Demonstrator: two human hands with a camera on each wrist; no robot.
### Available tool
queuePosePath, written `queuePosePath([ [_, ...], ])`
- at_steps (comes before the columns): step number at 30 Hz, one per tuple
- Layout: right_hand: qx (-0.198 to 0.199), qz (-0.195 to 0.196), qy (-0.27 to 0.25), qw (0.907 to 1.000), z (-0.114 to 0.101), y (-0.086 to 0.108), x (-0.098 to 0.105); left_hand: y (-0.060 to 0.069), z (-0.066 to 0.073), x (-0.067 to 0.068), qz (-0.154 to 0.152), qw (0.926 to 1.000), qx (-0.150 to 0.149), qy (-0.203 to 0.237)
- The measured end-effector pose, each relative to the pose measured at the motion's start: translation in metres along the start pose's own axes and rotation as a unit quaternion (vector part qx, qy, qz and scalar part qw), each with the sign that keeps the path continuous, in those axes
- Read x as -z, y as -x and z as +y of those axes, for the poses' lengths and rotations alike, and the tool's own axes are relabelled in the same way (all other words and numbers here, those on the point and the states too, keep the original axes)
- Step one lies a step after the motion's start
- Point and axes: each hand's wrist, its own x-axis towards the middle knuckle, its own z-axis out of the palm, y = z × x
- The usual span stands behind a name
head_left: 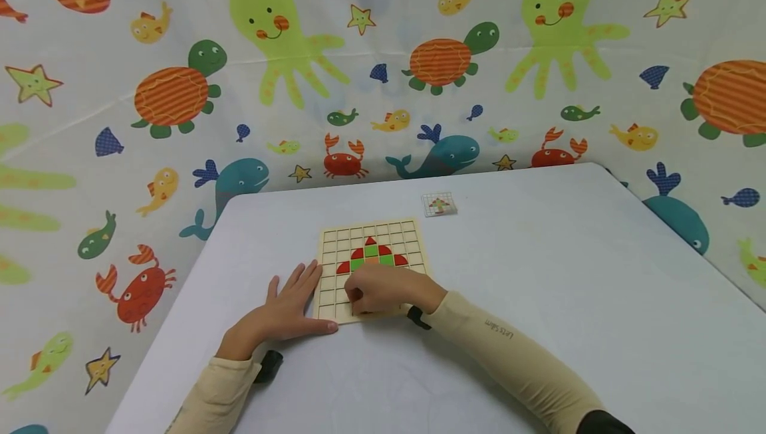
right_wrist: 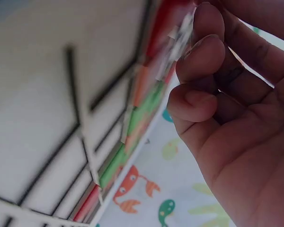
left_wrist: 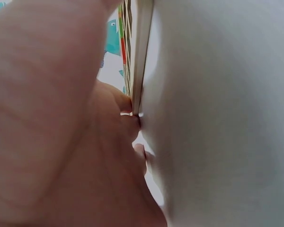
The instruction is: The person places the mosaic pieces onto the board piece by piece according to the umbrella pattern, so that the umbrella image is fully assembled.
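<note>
A square wooden grid board [head_left: 330,291] lies on the table. Red, green and orange tiles [head_left: 372,252] form a stepped mound on it. My left hand [head_left: 287,311] is spread flat at the board's left side, fingertips and thumb against its edge. In the left wrist view, the fingers [left_wrist: 118,137] meet the board's thin edge [left_wrist: 141,52]. Over the lower middle of the board is my right hand [head_left: 385,288], fingers curled, covering the cells below the tiles. The right wrist view shows its fingertips [right_wrist: 201,61] beside a blurred red patch; whether they pinch a tile cannot be made out.
Behind the board, a small clear card [head_left: 439,204] with a gridded picture of a similar tile pattern lies on the white table [head_left: 568,274]. A cloth [head_left: 371,121] printed with sea animals hangs behind the table. A black band [head_left: 417,318] is at the right wrist.
</note>
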Motion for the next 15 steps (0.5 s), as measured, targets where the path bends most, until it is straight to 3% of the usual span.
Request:
queuePosePath([
  [5,-0.01,0.032,-0.024,0.9991,0.003,0.01,0.022,-0.001,-0.001,0.0,-0.004,1.0,-0.002,-0.004],
  [9,-0.029,0.092,-0.05,0.9941,0.016,0.026,0.052,-0.001,-0.003,-0.001,-0.005,1.0,0.003,-0.003],
  [12,-0.061,0.153,-0.064,0.9842,0.027,0.046,0.076,0.0,-0.006,-0.001,-0.004,1.0,0.004,0.001],
  [15,-0.103,0.222,-0.06,0.9676,0.04,0.069,0.096,0.001,-0.008,0.0,-0.002,1.0,0.001,0.002],
])
